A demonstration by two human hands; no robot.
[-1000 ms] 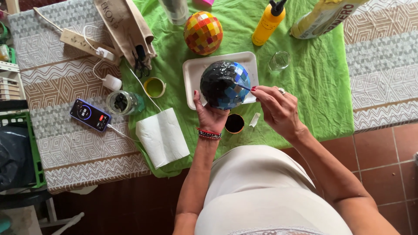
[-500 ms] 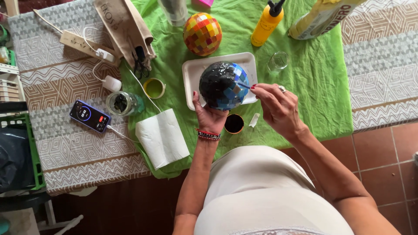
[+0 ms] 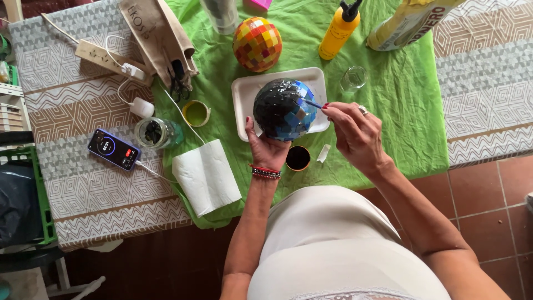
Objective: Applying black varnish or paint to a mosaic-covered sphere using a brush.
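Cupping dark blue-black mosaic ball, left hand fingers curled beneath; right hand fingers pinched thin tool. 2 mosaic balls, 1 white tray.

At the left of the frame I see a phone lying flat on the patterned bench, its dark screen lit with a blue ring and a small red spot, a white cable running from it. Top centre-right stands a yellow squeeze bottle with a black nozzle. In the upper right corner lies a big yellow package with dark lettering. Upper left, a beige cloth pouch carries printed letters.
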